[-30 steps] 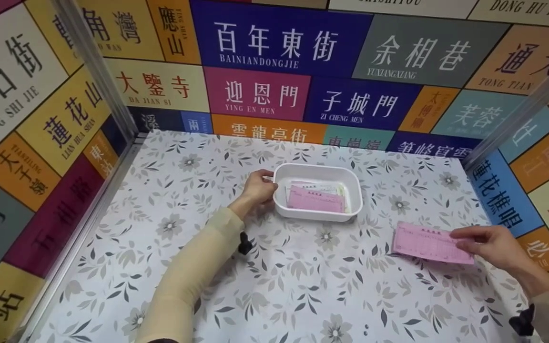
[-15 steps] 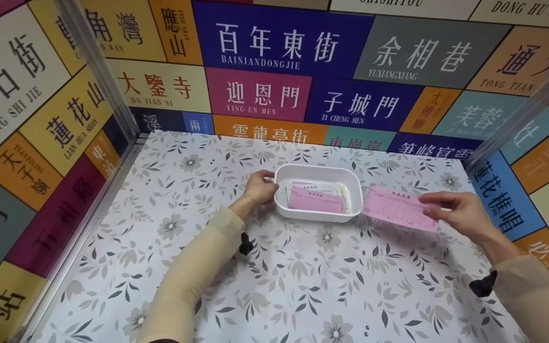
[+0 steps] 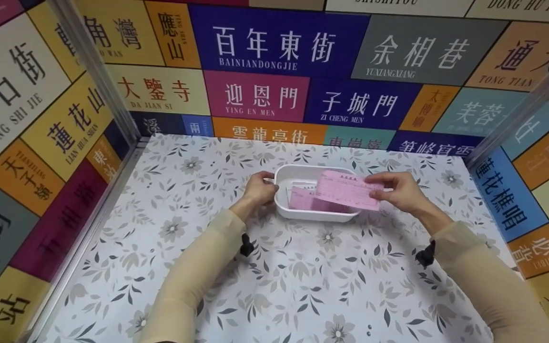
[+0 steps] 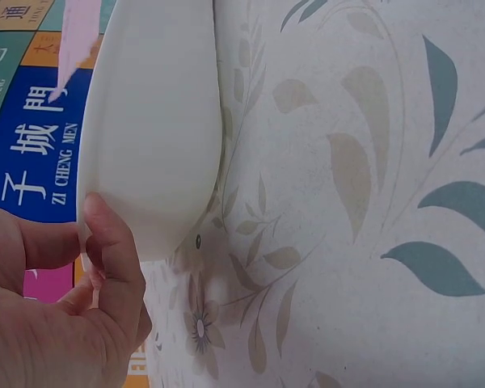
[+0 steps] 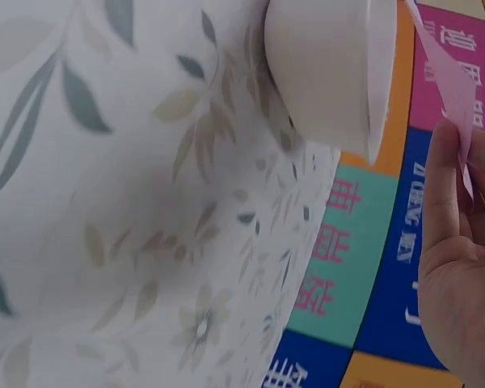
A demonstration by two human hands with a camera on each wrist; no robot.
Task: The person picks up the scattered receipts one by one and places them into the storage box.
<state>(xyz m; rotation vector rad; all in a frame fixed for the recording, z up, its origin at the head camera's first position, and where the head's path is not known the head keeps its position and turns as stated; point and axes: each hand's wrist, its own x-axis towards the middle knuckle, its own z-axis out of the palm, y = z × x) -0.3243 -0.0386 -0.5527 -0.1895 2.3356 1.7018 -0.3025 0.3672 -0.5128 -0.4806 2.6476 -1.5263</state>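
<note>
A white plastic basin (image 3: 315, 215) with rounded corners stands on the table, and several paper slips, among them a pink slip (image 3: 301, 199), lie inside it. My left hand (image 3: 259, 189) grips the basin's left rim; in the left wrist view the thumb and fingers of that hand (image 4: 73, 299) pinch the wall's edge. My right hand (image 3: 398, 190) pinches another pink printed slip (image 3: 346, 189) by its right end. That slip hangs over the right part of the basin, covering some of the papers below. In the right wrist view the pinched slip (image 5: 453, 77) appears nearly edge-on above the rim.
The table (image 3: 274, 290) has a white cloth with grey leaves and flowers. Panels with coloured street-name blocks (image 3: 255, 95) enclose it at the back and both sides, joined by metal corner posts (image 3: 107, 81).
My right hand has carried the pink slip leftward and away from me, from the table's right side to above the basin. The left hand has stayed at the basin's rim.
</note>
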